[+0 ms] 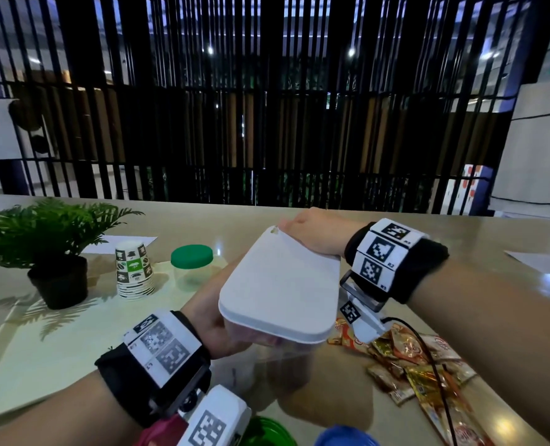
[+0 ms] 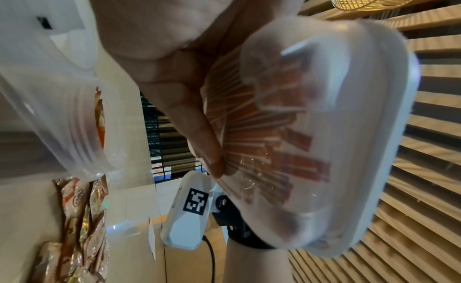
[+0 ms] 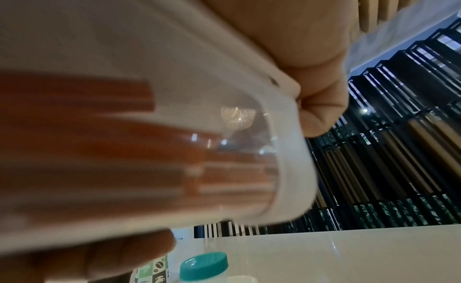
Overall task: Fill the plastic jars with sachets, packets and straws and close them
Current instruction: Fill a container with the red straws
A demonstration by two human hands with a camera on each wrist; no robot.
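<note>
**Pressing the white lid onto the box of sachets**

While the left hand (image 1: 215, 320) is gripping the clear rectangular container (image 2: 286, 129) from its side, with thumb and fingers curled around the wall, the right hand (image 1: 312, 233) is curling over the far edge of the white lid (image 1: 283, 284). The container is being held tilted in the air above the desk (image 1: 396, 233), and orange stick sachets (image 2: 262, 141) are lying inside it. The lid seems to be sitting on the rim, but I cannot tell if it is fully snapped. To do this step well, I think the person should press along every edge and corner, keeping the box steady so nothing is caught under the rim. Loose packets (image 1: 428, 375) are waiting on the desk to the right, and a green-lidded jar (image 1: 192, 267) is standing near the paper cups (image 1: 135, 272).
</note>
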